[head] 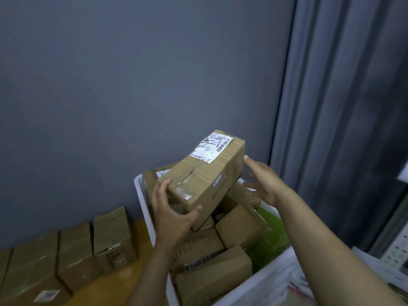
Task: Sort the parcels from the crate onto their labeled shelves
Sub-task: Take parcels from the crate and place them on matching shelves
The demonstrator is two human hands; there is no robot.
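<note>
Gripping labelled parcel (204,173), left hand (174,214); right hand (263,183) fingers spread; label illegible

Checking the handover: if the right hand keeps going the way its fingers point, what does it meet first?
Most likely the right side of the lifted parcel, as the right hand is open beside it; depth is uncertain.

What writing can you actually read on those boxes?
Held parcel, white shipping label: barcode, print and a handwritten scrawl, all too blurred to read.
Small side sticker: unreadable.
Label on the left box: blurred.
Nothing can be quoted.
</note>
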